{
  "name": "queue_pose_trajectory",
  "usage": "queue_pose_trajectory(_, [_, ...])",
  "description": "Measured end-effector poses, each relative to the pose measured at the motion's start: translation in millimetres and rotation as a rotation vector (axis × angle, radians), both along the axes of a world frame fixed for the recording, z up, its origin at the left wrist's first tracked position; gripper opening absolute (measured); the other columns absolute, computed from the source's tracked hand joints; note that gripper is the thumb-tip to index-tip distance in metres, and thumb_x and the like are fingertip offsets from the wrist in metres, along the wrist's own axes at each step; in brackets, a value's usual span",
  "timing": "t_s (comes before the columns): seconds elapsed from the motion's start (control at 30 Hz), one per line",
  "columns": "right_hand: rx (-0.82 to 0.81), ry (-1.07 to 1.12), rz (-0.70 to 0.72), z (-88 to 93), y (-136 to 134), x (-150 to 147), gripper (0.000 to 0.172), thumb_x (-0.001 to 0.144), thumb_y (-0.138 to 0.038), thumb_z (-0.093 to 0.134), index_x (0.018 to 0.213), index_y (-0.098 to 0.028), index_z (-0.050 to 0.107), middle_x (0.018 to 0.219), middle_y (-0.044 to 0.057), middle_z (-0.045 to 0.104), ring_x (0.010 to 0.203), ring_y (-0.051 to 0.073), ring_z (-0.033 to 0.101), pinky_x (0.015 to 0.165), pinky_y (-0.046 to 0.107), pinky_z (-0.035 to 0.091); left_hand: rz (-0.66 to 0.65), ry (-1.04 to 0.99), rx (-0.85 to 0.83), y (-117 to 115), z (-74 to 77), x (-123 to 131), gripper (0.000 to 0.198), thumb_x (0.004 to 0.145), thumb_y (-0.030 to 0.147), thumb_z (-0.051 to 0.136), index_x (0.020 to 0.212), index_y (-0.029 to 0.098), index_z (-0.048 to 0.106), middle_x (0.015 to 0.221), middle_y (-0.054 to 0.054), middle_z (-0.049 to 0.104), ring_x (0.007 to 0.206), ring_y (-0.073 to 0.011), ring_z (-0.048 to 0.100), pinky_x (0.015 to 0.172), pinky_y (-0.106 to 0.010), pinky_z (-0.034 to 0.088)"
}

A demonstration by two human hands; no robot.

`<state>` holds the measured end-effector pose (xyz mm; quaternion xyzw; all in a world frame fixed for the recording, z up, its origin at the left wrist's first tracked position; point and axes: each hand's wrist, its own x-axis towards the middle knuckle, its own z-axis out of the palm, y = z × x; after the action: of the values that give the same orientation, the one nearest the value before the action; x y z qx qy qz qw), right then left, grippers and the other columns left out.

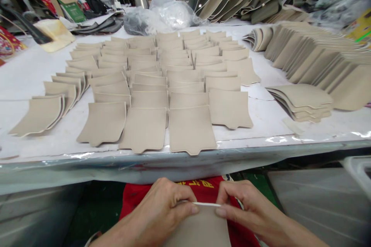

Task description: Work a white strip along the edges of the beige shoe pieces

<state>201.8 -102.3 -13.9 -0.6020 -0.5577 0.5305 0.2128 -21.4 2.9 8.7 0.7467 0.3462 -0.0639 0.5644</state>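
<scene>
I held one panel point(199, 229) tightly pinched at two spots, by my left hand point(168, 202) and right hand point(247, 200). It was beige, white along its top edge.

And here's a smooth, matt, leather-like panel point(203, 227), bottom centre | glossy white table covering point(261, 117) — what a shine, mid-frame! | crinkled, clear plastic bag point(176, 13), top centre | red cloth point(131, 197), lower centre — matt
</scene>
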Motion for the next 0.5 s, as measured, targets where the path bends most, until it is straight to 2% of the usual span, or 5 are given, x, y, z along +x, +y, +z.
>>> queue_pose_trajectory(0.2, [-0.041, -0.031, 0.021, -2.1, -0.7, 5.7, 0.028, 0.092, -0.039, 0.06, 0.072, -0.02, 0.058, 0.074, -0.001, 0.059, 0.073, 0.018, 0.053, 0.065, 0.026, 0.037, 0.06, 0.011, -0.042, 10.6, 1.4, -27.2, 0.026, 0.09, 0.03, 0.052, 0.079, 0.015, 0.07, 0.073, 0.003, 0.064, 0.07, -0.0128, 0.055, 0.06, -0.019, 0.034])
queue_pose_trajectory(0.27, [-0.047, -0.047, 0.074, 5.2, 3.7, 2.7, 0.022, 0.096, -0.04, 0.055, 0.084, -0.023, 0.061, 0.088, -0.001, 0.063, 0.085, 0.02, 0.057, 0.074, 0.026, 0.042, 0.053, 0.014, 0.01, 9.7, 2.8, -27.2, 0.025, 0.09, 0.028, 0.052, 0.079, 0.016, 0.07, 0.071, 0.004, 0.063, 0.067, -0.0116, 0.054, 0.059, -0.019, 0.033])
queue_pose_trajectory(0.33, [-0.017, -0.049, 0.15, 15.5, 10.1, -6.0, 0.016, 0.099, -0.038, 0.051, 0.103, -0.028, 0.062, 0.109, 0.0, 0.064, 0.104, 0.021, 0.057, 0.089, 0.028, 0.042, 0.048, 0.016, 0.035, 7.1, 4.1, -22.3, 0.023, 0.089, 0.027, 0.053, 0.078, 0.017, 0.07, 0.068, 0.005, 0.061, 0.064, -0.0105, 0.052, 0.057, -0.019, 0.031])
queue_pose_trajectory(0.4, [0.036, -0.079, 0.248, 25.1, 17.8, -20.0, 0.021, 0.1, -0.031, 0.047, 0.114, -0.027, 0.061, 0.119, 0.003, 0.063, 0.111, 0.023, 0.057, 0.097, 0.03, 0.041, 0.042, 0.014, 0.034, 4.2, 5.4, -15.9, 0.022, 0.088, 0.027, 0.054, 0.076, 0.017, 0.07, 0.063, 0.005, 0.057, 0.061, -0.0097, 0.05, 0.055, -0.019, 0.029])
queue_pose_trajectory(0.5, [0.079, -0.239, 0.392, 32.4, 28.3, -41.1, 0.023, 0.099, -0.023, 0.042, 0.098, -0.017, 0.064, 0.099, 0.009, 0.069, 0.092, 0.026, 0.065, 0.082, 0.033, 0.048, 0.052, 0.008, 0.045, 1.7, 7.3, -10.2, 0.022, 0.087, 0.027, 0.056, 0.072, 0.017, 0.069, 0.058, 0.006, 0.052, 0.058, -0.0094, 0.048, 0.053, -0.02, 0.027])
